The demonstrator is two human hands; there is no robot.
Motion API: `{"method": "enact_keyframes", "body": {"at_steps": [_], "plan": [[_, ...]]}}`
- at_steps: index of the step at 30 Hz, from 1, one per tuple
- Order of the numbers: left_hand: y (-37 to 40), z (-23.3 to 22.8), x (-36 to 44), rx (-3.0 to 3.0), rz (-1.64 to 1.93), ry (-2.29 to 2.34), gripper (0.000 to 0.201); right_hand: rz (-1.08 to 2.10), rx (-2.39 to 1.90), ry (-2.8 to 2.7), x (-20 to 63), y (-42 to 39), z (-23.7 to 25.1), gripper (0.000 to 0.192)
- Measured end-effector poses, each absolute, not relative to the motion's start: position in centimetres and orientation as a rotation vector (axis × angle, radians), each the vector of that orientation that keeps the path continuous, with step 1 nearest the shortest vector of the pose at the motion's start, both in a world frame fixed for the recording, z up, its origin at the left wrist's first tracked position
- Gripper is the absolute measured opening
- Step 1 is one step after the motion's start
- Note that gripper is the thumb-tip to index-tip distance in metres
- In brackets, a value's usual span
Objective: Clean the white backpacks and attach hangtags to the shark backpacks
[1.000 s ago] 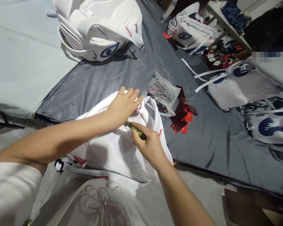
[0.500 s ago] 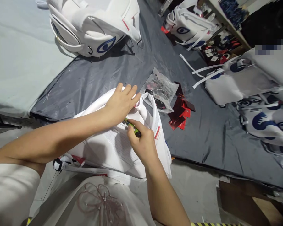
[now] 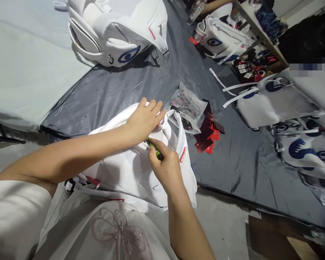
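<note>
A white backpack (image 3: pixel 119 162) lies in front of me at the table edge, its perforated back panel and straps facing up. My left hand (image 3: pixel 144 121) rests flat across its upper part, fingers stretched and slightly spread. Just below it, my right hand (image 3: pixel 165 162) grips small green-and-black thread snips (image 3: pixel 158 153). Their tip is against the white fabric beside my left palm, partly hidden. A red label (image 3: pixel 183 154) shows on the strap to the right of my right hand.
On the grey-covered table (image 3: pixel 227 159) lie a clear plastic bag (image 3: pixel 186 104) and several red tags (image 3: pixel 209 133). Another white backpack (image 3: pixel 116 36) stands at the back left, one more (image 3: pixel 219 36) farther off. White bags (image 3: pixel 308 148) are piled right, near another person.
The whole view has shifted slightly, so things sit a little lower and to the right. Both hands keep nearly the same place on the backpack, and the snips stay in my right hand.
</note>
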State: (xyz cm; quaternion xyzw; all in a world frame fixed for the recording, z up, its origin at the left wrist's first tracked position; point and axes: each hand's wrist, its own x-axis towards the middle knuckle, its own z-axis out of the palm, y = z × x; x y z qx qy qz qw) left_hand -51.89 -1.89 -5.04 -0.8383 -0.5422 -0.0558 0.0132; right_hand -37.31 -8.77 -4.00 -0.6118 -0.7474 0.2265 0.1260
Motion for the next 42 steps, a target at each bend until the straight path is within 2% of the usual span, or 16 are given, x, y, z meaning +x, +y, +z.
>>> {"method": "enact_keyframes", "body": {"at_steps": [3, 12, 16, 20, 24, 27, 29, 34, 39, 42], "plan": [[-1.9, -5.3, -51.9, -2.583, -0.188, -1.648, 0.06, 0.613, -1.887, -2.168, -37.3, -8.8, -3.8, 0.04], [-1.7, -5.5, -52.2, -2.568, -0.235, -1.611, 0.061, 0.68, -1.829, -2.129, -37.3, -8.5, -4.5, 0.04], [-2.2, -5.2, -52.3, -2.532, -0.248, -1.566, 0.069, 0.623, -1.94, -2.205, -37.8, -8.7, -3.7, 0.032], [-1.5, -6.4, -52.7, -2.474, -0.257, -1.478, 0.063, 0.539, -1.926, -2.259, -37.8, -8.4, -3.6, 0.023], [-1.1, -7.4, -53.1, -2.431, -0.246, -1.414, 0.061, 0.416, -1.965, -2.229, -37.5, -8.4, -4.4, 0.025], [-1.8, -7.0, -53.0, -2.404, -0.206, -1.457, 0.06, 0.463, -1.894, -2.232, -37.3, -8.6, -4.8, 0.023], [-2.6, -6.0, -52.8, -2.409, -0.155, -1.518, 0.064, 0.526, -1.868, -2.184, -36.9, -9.0, -4.7, 0.022], [-5.9, -3.5, -53.7, -2.397, 0.005, -1.687, 0.092, 0.698, -1.663, -2.104, -35.7, -10.6, -4.1, 0.029], [-9.8, -3.9, -57.4, -2.245, 0.084, -2.035, 0.111, 0.752, -1.483, -2.242, -37.2, -12.3, -4.2, 0.023], [-10.9, -4.2, -58.7, -2.191, 0.069, -2.136, 0.114, 0.74, -1.482, -2.299, -38.4, -12.5, -4.4, 0.021]]}}
